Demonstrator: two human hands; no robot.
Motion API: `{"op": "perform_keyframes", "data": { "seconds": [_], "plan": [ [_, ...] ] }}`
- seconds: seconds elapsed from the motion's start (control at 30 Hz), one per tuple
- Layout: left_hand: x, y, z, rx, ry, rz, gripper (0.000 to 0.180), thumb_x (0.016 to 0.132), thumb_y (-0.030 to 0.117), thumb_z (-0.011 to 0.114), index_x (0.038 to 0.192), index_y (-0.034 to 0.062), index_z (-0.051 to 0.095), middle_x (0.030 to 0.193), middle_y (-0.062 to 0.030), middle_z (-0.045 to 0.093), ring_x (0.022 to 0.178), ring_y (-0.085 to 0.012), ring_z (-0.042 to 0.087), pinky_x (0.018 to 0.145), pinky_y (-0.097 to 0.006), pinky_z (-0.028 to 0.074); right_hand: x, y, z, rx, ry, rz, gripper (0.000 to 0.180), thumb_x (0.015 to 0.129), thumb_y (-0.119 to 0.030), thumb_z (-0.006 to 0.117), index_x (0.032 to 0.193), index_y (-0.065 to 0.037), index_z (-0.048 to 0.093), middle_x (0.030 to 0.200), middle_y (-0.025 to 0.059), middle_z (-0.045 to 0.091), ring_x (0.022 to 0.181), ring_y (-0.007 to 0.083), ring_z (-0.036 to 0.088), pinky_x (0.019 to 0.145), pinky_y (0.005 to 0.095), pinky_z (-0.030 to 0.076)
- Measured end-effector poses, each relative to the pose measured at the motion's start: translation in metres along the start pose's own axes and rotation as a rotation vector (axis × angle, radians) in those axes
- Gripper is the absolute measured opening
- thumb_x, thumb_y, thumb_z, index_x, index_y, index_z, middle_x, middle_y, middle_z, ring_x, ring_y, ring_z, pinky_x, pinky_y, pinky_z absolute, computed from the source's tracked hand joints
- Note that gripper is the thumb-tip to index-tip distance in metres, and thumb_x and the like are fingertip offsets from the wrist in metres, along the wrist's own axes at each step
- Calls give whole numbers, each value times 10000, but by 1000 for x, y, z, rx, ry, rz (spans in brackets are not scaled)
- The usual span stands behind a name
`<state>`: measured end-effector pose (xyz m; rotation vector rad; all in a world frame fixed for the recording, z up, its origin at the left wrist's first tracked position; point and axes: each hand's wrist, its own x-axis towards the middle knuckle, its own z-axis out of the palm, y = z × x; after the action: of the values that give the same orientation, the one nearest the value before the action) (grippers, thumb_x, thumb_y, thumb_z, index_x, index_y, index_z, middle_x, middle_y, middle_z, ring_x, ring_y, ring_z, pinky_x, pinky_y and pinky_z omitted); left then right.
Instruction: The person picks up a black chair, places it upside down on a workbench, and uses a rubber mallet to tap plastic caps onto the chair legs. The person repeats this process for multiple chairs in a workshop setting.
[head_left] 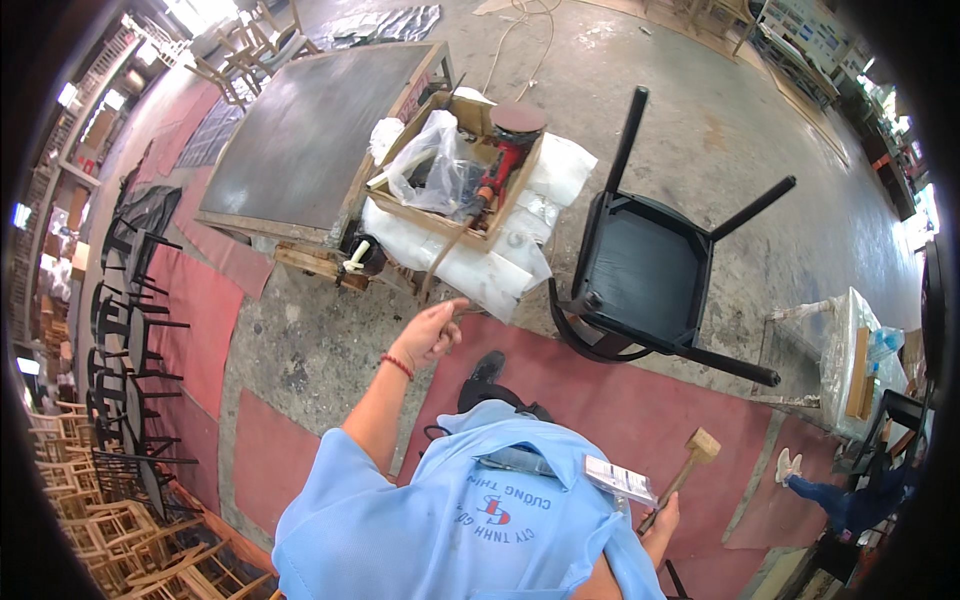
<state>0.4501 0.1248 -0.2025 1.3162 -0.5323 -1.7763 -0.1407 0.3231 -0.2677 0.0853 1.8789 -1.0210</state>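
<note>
One hand [428, 335], my left, reaches half-curled and empty toward the box [455, 170]; my right hand [662, 520] grips the mallet [690, 460], the overturned chair [645, 275] not yet touched

Support surface: concrete floor [700, 130] with red mats [620, 400].
On the floor stand a dark-topped work table [300, 140] and an overturned black chair [645, 270], its frame touching a red mat; black chair frames [130, 330] line the left edge.
</note>
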Motion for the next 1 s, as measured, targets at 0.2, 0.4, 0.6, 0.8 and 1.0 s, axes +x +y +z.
{"op": "perform_keyframes", "data": {
  "seconds": [0.2, 0.4, 0.6, 0.8, 1.0],
  "plan": [
    [97, -28, -25, 334, -56, 105, 618, 970, 287, 582, 1523, 157, 339, 662, -42, 623, 498, -108, 513, 491, -263, 427, -29, 20, 90, -127, 56, 116, 311, 991, -449, 484, 973, -139, 496, 700, 71, 539, 491, 174, 511, 397, 301, 402],
    [169, -29, -29, 653, 27, 131, 660, 943, 263, 613, 1533, 253, 319, 669, -85, 635, 592, -163, 603, 669, -338, 514, -69, 8, 140, -191, 4, 114, 304, 995, -439, 481, 917, -146, 498, 663, 50, 533, 460, 164, 504, 385, 297, 406],
    [174, -46, -30, 478, 97, 123, 552, 958, 222, 587, 1484, 280, 430, 669, -26, 599, 534, -82, 553, 549, -276, 474, -78, 9, 132, -207, 31, 91, 291, 1004, -428, 464, 920, -152, 495, 660, 50, 526, 458, 163, 506, 369, 288, 401],
    [178, -42, -25, 708, 74, 223, 532, 961, 186, 570, 1470, 285, 451, 701, -44, 611, 523, -122, 567, 570, -312, 495, -65, 17, 85, -184, 38, 141, 278, 1004, -432, 461, 939, -163, 490, 660, 53, 525, 459, 165, 507, 368, 293, 398],
    [191, -49, -26, 517, 77, 151, 369, 935, 125, 563, 1299, 149, 620, 728, -63, 655, 539, -118, 590, 524, -307, 464, -53, 19, 50, -241, 18, 126, 252, 1009, -412, 464, 998, -163, 502, 661, 49, 524, 461, 161, 502, 375, 296, 400]
  ]
}}
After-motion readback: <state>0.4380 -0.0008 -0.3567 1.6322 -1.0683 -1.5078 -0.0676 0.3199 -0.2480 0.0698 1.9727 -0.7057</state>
